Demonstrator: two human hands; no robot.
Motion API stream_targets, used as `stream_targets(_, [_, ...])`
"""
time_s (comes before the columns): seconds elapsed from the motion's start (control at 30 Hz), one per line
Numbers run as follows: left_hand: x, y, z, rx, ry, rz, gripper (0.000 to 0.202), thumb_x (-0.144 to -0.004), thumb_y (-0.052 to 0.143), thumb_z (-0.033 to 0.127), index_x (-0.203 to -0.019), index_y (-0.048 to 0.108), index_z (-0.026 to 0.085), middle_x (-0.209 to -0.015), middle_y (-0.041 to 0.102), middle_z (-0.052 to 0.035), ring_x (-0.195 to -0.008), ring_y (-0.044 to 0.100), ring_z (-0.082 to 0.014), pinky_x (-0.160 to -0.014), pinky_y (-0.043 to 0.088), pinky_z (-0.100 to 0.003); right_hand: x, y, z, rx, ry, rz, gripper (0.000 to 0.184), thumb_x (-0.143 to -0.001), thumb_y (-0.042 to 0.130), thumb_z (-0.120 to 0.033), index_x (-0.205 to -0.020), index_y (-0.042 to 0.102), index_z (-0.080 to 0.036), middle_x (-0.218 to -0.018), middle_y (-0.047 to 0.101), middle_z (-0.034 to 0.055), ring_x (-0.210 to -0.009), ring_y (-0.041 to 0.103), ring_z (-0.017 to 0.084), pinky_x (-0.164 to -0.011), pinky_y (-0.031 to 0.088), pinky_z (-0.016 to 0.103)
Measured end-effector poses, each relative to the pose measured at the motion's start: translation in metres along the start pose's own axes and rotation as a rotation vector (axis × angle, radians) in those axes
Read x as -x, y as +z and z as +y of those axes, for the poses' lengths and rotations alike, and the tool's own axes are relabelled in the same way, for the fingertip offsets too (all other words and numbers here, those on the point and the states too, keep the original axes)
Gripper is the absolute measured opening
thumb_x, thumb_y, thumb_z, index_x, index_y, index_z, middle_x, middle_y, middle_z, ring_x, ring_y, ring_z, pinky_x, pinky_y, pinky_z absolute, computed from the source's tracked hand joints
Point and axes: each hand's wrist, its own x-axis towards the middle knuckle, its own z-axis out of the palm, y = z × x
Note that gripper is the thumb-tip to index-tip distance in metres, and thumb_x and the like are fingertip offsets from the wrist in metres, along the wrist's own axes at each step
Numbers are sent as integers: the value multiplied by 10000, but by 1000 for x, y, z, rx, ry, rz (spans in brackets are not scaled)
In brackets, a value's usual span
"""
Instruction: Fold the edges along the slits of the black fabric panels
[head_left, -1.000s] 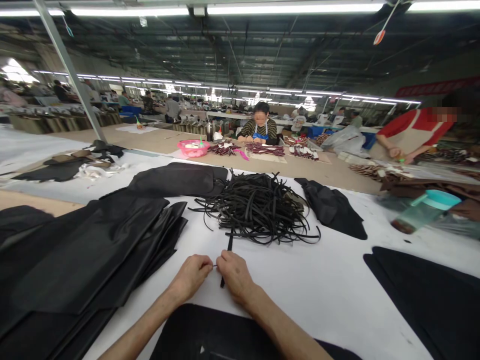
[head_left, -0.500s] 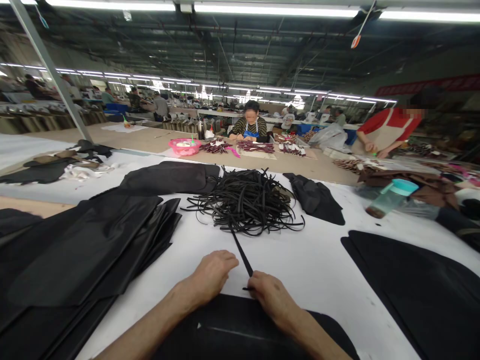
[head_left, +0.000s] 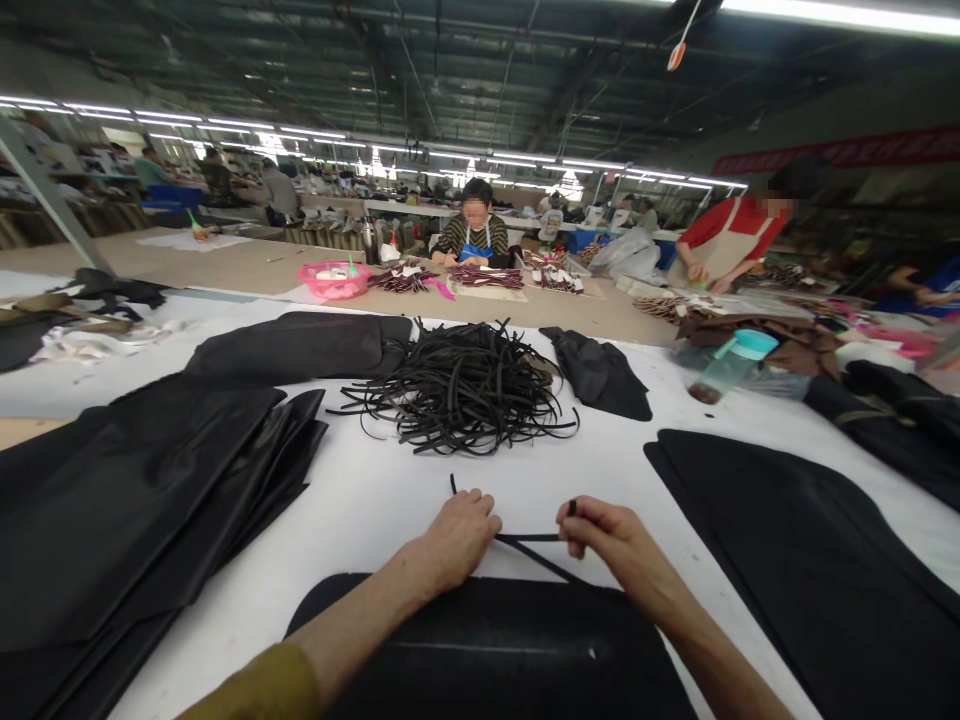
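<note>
My left hand (head_left: 459,535) is closed on a narrow black strip (head_left: 532,538), one short end of which sticks up beyond the fingers. My right hand (head_left: 604,535) pinches the strip too, and a dark end shows above its thumb and finger. Between the hands one length runs straight across while another slants down to the right; whether they are one strip or two I cannot tell. Just below both hands lies a black panel (head_left: 480,660) with rounded corners. A tangled heap of black strips (head_left: 472,390) sits on the white tabletop (head_left: 390,490) beyond the hands.
Stacked black sheets (head_left: 150,500) cover the left side; more black panels (head_left: 810,530) lie at right. A jug with a turquoise lid (head_left: 731,365) stands behind them. Across the table, a pink basin (head_left: 334,282) stands near a seated person (head_left: 476,230). Another person in red (head_left: 731,240) stands at right.
A strip has come away from the heap in my right hand, which has moved right. My left hand, empty before, has closed on it. The view has turned a little right.
</note>
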Motion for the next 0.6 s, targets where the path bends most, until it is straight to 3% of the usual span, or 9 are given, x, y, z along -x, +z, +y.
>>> stream_targets(0.13, [6,-5,1,95,-89,27,187,-875,394,170,-840,577,166,-950,593,-100,-945,506,-241,-879,396,-389,11,-35,0,-323,47,359,264,-687,693,-417,-785,651,-175,-701,588,13,-579,448,111,-531,376,237])
stream_targets(0.3, [24,-27,2,345,-209,73,237,-887,356,217,-872,590,182,-874,627,-48,-842,551,-182,-778,415,-279,34,-60,0,-524,9,497,230,-677,736,-403,-718,622,-207,-695,530,-8,-649,462,115,-589,432,226])
stream_targets(0.47, [49,-39,17,612,-257,49,303,-880,323,274,-782,600,199,-710,602,10,-681,547,-142,-664,413,-238,35,-32,7,-922,20,437,204,-704,736,-339,-787,592,-221,-677,485,-50,-642,510,91,-678,501,251])
stream_targets(0.53, [61,-35,19,698,-311,11,364,-885,312,350,-716,591,188,-630,573,13,-587,528,-138,-575,407,-240,28,-15,12,-1106,63,398,189,-719,727,-281,-803,571,-215,-637,452,-74,-533,467,48,-562,485,182])
stream_targets(0.6, [73,-30,16,760,-372,-8,385,-877,328,401,-728,604,179,-600,562,10,-565,529,-144,-539,406,-245,21,-3,15,-1224,88,377,173,-730,710,-236,-787,549,-205,-581,397,-100,-397,336,12,-388,372,116])
